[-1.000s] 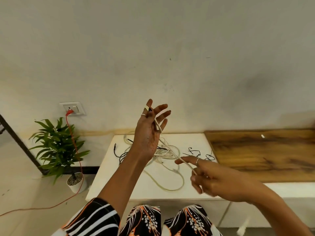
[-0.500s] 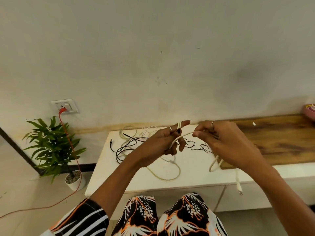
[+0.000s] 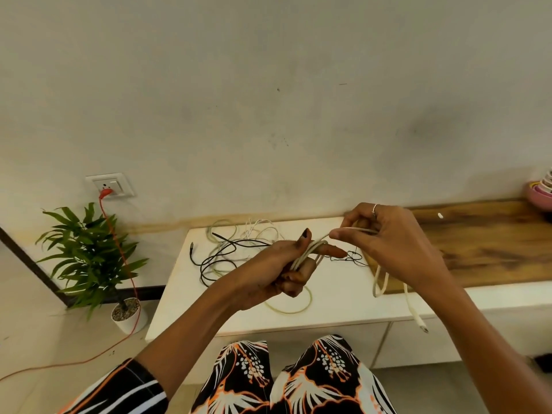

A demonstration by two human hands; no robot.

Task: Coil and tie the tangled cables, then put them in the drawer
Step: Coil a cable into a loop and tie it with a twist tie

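Nearest the camera: patterned clothing [image 3: 298,380] over the lap, and a striped sleeve [image 3: 119,392] on the left arm. Both forearms reach forward over the white cabinet top [image 3: 239,309].

Left hand [image 3: 280,270]: fingers curled, thumb raised, gripping several turns of one white cable [image 3: 307,252] wound across the fingers. Exact number of turns hard to read at this angle; at least three strands show.

Right hand [image 3: 385,243]: held a little higher and just beside the left, thumb and fingers pinching the same white cable. From under this hand the free length hangs in a loop and ends in a connector [image 3: 422,327] dangling in front of the cabinet edge.

Behind the hands, on the cabinet top: a tangled heap [image 3: 236,243] of pale and black cables, count unclear, perhaps three or four.

Right of that, a wooden top [image 3: 478,243] with one small white object [image 3: 440,216] on it, and stacked pink bowls [image 3: 540,192] at the far right edge.

On the floor at left: one potted plant [image 3: 89,258]. On the wall: one socket [image 3: 109,185] with one red plug and cord [image 3: 119,249] trailing down to the floor.
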